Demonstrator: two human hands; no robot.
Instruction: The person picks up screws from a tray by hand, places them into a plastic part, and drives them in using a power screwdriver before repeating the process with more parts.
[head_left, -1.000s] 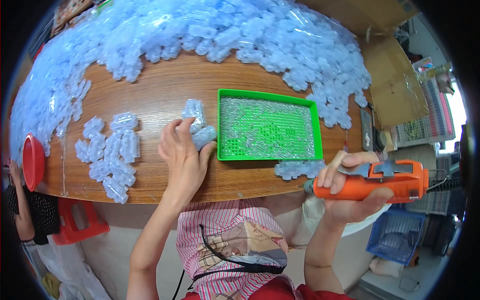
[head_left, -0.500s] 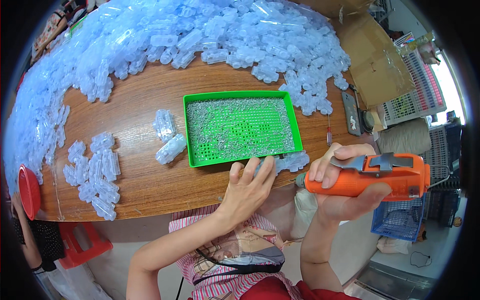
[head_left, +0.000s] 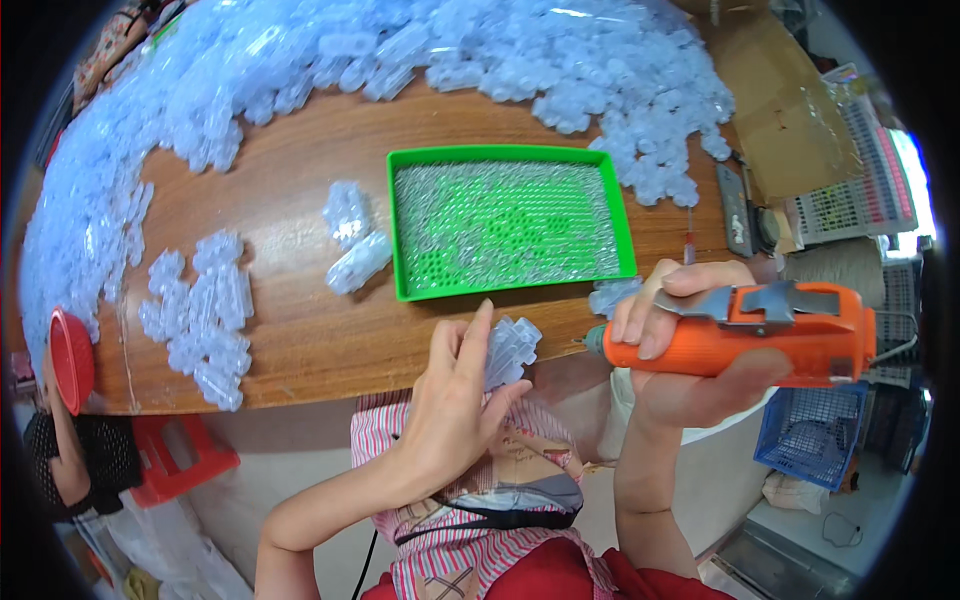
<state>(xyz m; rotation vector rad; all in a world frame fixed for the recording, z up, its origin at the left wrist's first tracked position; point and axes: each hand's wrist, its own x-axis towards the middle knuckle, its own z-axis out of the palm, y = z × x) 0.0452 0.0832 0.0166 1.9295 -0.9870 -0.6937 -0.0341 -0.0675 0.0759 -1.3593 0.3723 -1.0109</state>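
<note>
Two bare forearms come up past a striped apron (head_left: 380, 440), one to each side of it. The left hand (head_left: 447, 400) is partly closed, with clear plastic parts (head_left: 511, 350) held between its fingers and thumb (how many, I can't tell from where I stand), right by the table's front edge. The right hand (head_left: 675, 395) is wrapped around an orange power screwdriver (head_left: 740, 350), which lies level in the grip, its tip pointing left toward those parts but apart from them.

Just beyond the hands, on the brown wooden table (head_left: 290, 200), sits a green tray (head_left: 510, 287) spread with small silvery metal bits (head_left: 430, 200); patches of its holed floor show through. More clear parts peek out near its front right corner, beside the right hand's fingers. Two others lie just left of the tray, and a loose cluster (head_left: 205, 320) rests farther left. A red bowl (head_left: 72, 360) stands at the table's left end, close to another person's arm (head_left: 62, 440), with a red stool (head_left: 180, 460) below.

To the right of the tray lie a thin screwdriver (head_left: 689, 240) and a phone (head_left: 735, 210). Across the far side curves a great bluish heap (head_left: 480, 40) of clear plastic parts, with a cardboard box (head_left: 790, 120) at its right.
</note>
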